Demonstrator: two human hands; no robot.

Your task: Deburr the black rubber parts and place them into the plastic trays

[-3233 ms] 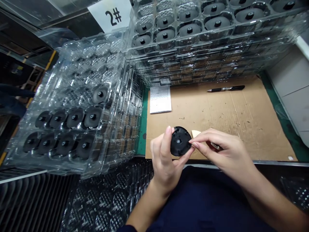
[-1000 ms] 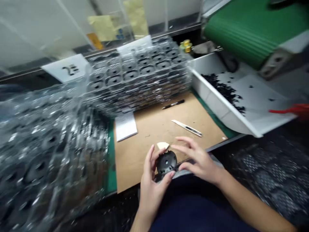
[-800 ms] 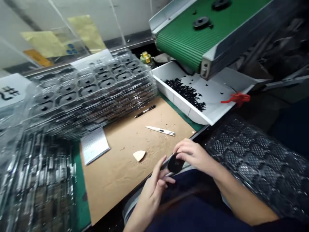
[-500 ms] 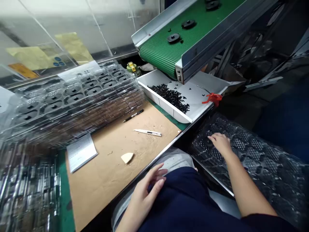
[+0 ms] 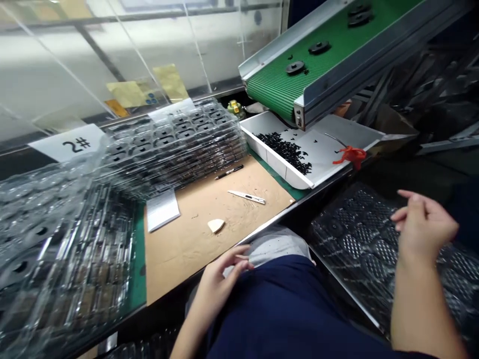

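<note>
My right hand (image 5: pixel 422 224) hangs in the air above a black plastic tray (image 5: pixel 355 244), holding nothing, with its fingers apart. A round black disc (image 5: pixel 332 228) seems to lie in a pocket at the tray's near left, though it is hard to make out. My left hand (image 5: pixel 222 281) rests low by my lap, fingers loosely curved and empty, beside a grey cloth (image 5: pixel 277 244). Out on the brown cardboard sheet (image 5: pixel 187 249) lie a cream wedge-shaped pad (image 5: pixel 216 226) and a snap-off utility knife (image 5: pixel 247 197). Neither hand touches them.
Stacks of clear plastic trays (image 5: pixel 172 144) holding black discs stand on the left. Behind the cardboard lie a pen (image 5: pixel 229 172) and a paper sheet (image 5: pixel 162 210). A green conveyor belt (image 5: pixel 310 65) carrying black discs feeds a white bin (image 5: pixel 299 154) of small black parts.
The black disc is no longer in my hands. My right hand has lifted and moved right from the black tray, my left has dropped toward my lap, and the view has swung.
</note>
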